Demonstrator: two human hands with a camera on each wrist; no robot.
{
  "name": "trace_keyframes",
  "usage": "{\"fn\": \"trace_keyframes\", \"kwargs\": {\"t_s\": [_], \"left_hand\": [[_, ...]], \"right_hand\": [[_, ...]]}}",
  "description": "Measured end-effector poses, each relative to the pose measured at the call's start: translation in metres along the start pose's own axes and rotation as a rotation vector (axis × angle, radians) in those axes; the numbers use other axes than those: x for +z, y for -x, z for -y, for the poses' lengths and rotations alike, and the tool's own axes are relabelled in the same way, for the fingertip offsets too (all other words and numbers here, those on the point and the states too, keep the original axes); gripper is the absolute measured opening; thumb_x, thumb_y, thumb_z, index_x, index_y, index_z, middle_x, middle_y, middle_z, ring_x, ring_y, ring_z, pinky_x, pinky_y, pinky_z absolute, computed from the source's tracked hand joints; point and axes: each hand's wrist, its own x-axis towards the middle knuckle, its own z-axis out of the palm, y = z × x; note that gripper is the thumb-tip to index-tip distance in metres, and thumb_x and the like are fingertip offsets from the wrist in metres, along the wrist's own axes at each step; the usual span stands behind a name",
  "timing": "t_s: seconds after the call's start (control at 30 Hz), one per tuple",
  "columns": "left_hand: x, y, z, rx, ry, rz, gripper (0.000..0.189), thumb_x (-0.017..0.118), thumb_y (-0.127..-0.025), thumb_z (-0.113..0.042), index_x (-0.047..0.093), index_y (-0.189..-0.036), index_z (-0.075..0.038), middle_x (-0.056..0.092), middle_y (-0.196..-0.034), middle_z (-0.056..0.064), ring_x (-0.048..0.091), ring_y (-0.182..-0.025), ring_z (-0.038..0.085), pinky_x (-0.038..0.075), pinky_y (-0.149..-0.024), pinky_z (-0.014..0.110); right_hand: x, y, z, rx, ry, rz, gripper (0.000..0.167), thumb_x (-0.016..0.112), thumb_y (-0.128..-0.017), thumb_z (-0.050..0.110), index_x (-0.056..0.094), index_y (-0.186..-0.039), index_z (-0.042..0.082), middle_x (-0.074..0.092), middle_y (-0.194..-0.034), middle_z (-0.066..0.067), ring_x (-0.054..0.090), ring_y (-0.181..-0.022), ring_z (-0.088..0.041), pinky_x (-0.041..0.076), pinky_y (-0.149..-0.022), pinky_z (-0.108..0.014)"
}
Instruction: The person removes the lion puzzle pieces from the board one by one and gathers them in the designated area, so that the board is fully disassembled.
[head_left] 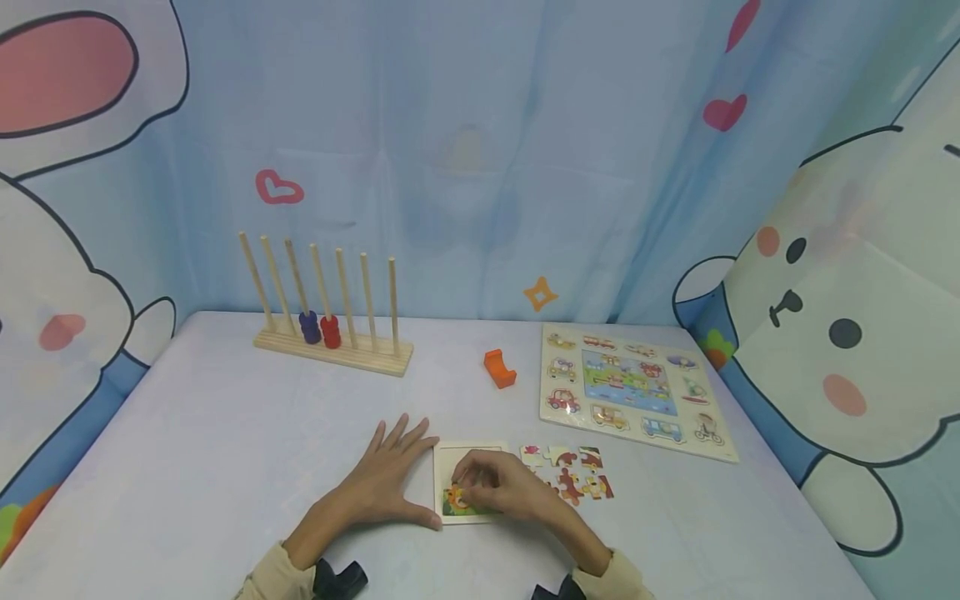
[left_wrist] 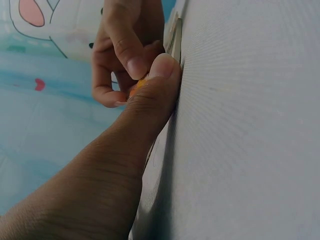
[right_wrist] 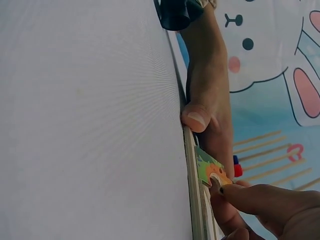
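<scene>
A small wooden puzzle tray [head_left: 442, 467] lies before me. My left hand [head_left: 384, 485] rests beside its left edge with fingers spread, and the thumb tip touches the near left corner. Above the tray, my right hand [head_left: 504, 487] pinches a green and orange jigsaw piece [head_left: 453, 502] between thumb and fingers. In the right wrist view that piece [right_wrist: 210, 169] tilts up from the tray's near left corner. The right fingers cover part of the tray's inside. To the tray's right lie several loose jigsaw pieces [head_left: 591, 458], partly hidden behind my right hand.
A wooden peg rack [head_left: 360, 357] with blue beads [head_left: 310, 327] and red beads [head_left: 330, 332] stands at the back left. An orange arched block [head_left: 498, 369] sits mid-table. A vehicle picture board [head_left: 630, 421] lies at the right. Printed curtains [head_left: 465, 167] hang behind the table.
</scene>
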Motion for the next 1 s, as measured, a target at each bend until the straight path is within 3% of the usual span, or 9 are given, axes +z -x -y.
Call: {"fn": "trace_keyframes", "kwargs": {"t_s": [0.27,0.6,0.77,1.0], "left_hand": [[0.000,0.000,0.000,0.008,0.006,-0.001,0.114,0.069,-0.058,-0.079,0.036,-0.148,-0.019,0.020,-0.159,0.007,0.004,-0.147,0.034,-0.003,-0.116,0.057],[0.001,0.000,0.001,0.018,-0.009,-0.009,0.112,0.068,-0.058,-0.080,0.037,-0.148,-0.019,0.023,-0.159,0.008,0.006,-0.147,0.035,0.000,-0.116,0.060],[0.002,-0.001,0.001,0.016,-0.013,-0.008,0.113,0.068,-0.058,-0.080,0.036,-0.148,-0.019,0.022,-0.159,0.007,0.006,-0.147,0.035,-0.001,-0.116,0.059],[0.002,0.000,0.000,0.006,-0.015,-0.010,0.113,0.068,-0.057,-0.081,0.038,-0.147,-0.019,0.022,-0.159,0.007,0.005,-0.147,0.034,-0.001,-0.116,0.058]], "right_hand": [[-0.002,0.000,-0.001,0.007,-0.079,0.001,0.013,0.065,-0.087,0.006,0.066,-0.100,0.011,0.061,-0.082,0.001,0.047,-0.059,-0.002,0.041,-0.051,-0.015],[-0.008,0.004,-0.003,0.059,-0.143,0.031,0.012,0.063,-0.091,0.007,0.064,-0.103,0.008,0.060,-0.080,-0.004,0.054,-0.063,-0.008,0.044,-0.056,-0.017],[-0.013,0.006,-0.001,0.055,-0.128,0.034,0.012,0.063,-0.092,0.011,0.065,-0.104,0.010,0.062,-0.085,-0.005,0.056,-0.067,-0.010,0.046,-0.059,-0.019],[-0.030,0.013,-0.006,0.039,-0.059,-0.024,0.013,0.063,-0.093,0.020,0.066,-0.104,0.013,0.062,-0.088,-0.001,0.056,-0.070,-0.009,0.047,-0.061,-0.022]]}}
